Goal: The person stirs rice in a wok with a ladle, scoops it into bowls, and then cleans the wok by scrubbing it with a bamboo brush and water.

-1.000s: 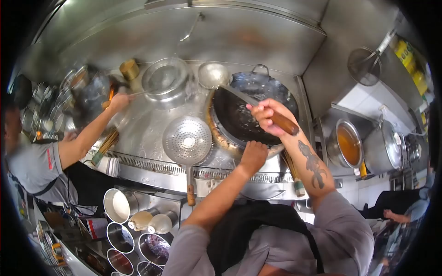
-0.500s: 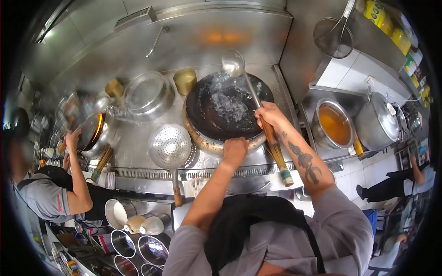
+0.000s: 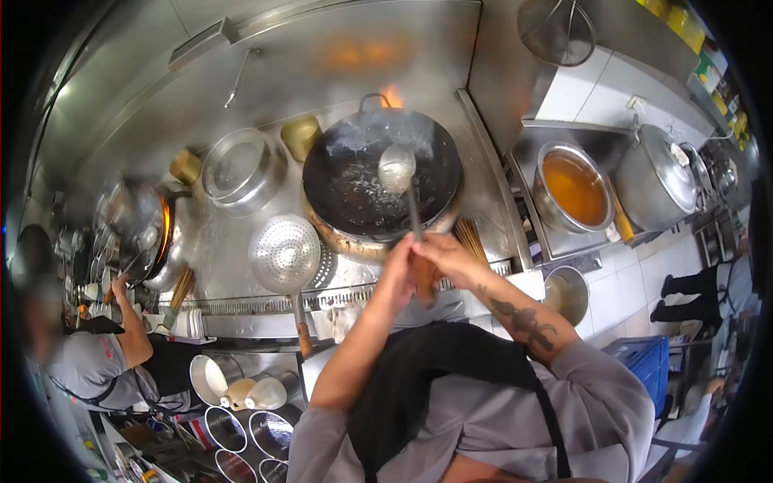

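In front of the wok, my two hands meet at the ladle's handle. My right hand (image 3: 448, 258) is closed round the handle near the top of its wooden grip. From the left side, my left hand (image 3: 394, 275) is closed against the same handle, its fingers partly hidden. The metal bowl of the ladle (image 3: 397, 168) is over the middle of the black wok (image 3: 338, 181). A little liquid glistens on the wok's dark inside, and steam hangs at its far side. Flame (image 3: 392, 97) shows behind the wok, beside its far loop handle.
A perforated skimmer (image 3: 285, 253) lies left of the wok, near a lidded steel pot (image 3: 243, 172) and a brass-coloured container (image 3: 301, 137). A bamboo brush (image 3: 470, 239) is at right. Further right stands a pot of amber liquid (image 3: 575, 189). A co-worker (image 3: 113, 354) works at the left.
The ladle has come down from the wok's far edge to its middle. The splashing water has mostly gone from the wok. My left hand has left the wok's near rim and joined my right at the ladle.
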`<state>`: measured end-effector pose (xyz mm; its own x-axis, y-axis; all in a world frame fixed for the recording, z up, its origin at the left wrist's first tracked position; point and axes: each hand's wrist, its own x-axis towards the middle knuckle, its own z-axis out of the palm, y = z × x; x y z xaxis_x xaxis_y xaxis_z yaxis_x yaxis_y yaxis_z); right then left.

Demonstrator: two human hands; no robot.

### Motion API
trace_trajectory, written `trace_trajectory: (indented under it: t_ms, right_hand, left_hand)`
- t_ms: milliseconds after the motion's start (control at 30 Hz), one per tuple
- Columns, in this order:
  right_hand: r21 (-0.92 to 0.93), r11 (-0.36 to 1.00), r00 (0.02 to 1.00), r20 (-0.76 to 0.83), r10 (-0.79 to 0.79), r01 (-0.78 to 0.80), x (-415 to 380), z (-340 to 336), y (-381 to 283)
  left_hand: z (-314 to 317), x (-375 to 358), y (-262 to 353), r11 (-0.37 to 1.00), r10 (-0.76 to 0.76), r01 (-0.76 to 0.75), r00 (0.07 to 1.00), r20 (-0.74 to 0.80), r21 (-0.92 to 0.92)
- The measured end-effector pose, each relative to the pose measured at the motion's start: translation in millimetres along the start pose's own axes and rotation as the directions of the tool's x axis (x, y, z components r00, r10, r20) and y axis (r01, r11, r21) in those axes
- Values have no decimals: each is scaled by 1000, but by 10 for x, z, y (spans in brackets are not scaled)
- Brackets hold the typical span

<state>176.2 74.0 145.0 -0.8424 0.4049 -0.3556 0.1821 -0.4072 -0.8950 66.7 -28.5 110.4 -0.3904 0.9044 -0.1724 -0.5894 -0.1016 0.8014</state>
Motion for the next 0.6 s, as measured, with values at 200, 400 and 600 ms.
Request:
trace_trajectory:
  t_ms: [200,400,600]
  right_hand:
    - [-637,730,939,-27,-343,248,3,-750,513]
    - [-920,-4,920,-391,-32,-392,-91,-1646,1383]
    - [-788,488,876,-473,-90,-375,-63,-2068,1574]
  left_hand:
    - [-286,-589,422,882,-323,225,928,-184,-414]
    - [-1119,-758,482,864,-335,429,880,-336,264]
    - [-1415,-518,585,-437,322,219,944,-75,872]
